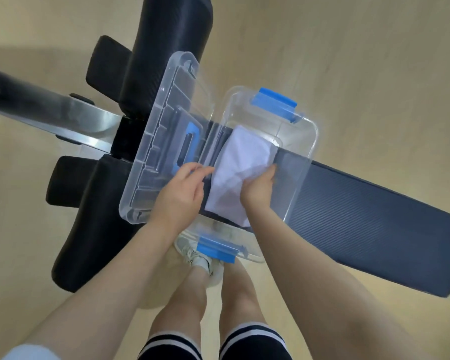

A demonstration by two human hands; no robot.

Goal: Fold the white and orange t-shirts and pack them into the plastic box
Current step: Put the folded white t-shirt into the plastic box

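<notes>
Head view, looking steeply down. A clear plastic box [300, 141] with blue latches sits across a black padded bench [369, 219]; one blue latch [274, 101] is on the far rim, a second [218, 249] on the near rim. The box lid [164, 141], also clear with a blue handle, lies just to the left of the box, partly over the bench's black roller pads [107, 63] and touching or overlapping the box's left edge.

A folded white t-shirt [238, 172] lies inside the box, toward its left and near side, somewhat rumpled, running from mid-box to the near wall.

Right hand [259, 188]: inside the box, fingers curled onto the right edge of the white t-shirt, gripping or pressing the cloth down; the fingertips are buried in the fabric, so the exact grip is unclear.

Left hand [181, 188]: over the boundary between lid and box, fingers extended and fairly straight, tips reaching the left edge of the white t-shirt. It holds nothing that I can see; whether the tips touch the cloth or the box wall I cannot tell.

No orange t-shirt appears in this view.

Below the box: the person's bare legs, dark shorts with white stripes [252, 339], and a light sneaker [195, 255] on a tan floor [374, 61]. A metal frame bar [63, 113] of the bench extends to the left.
</notes>
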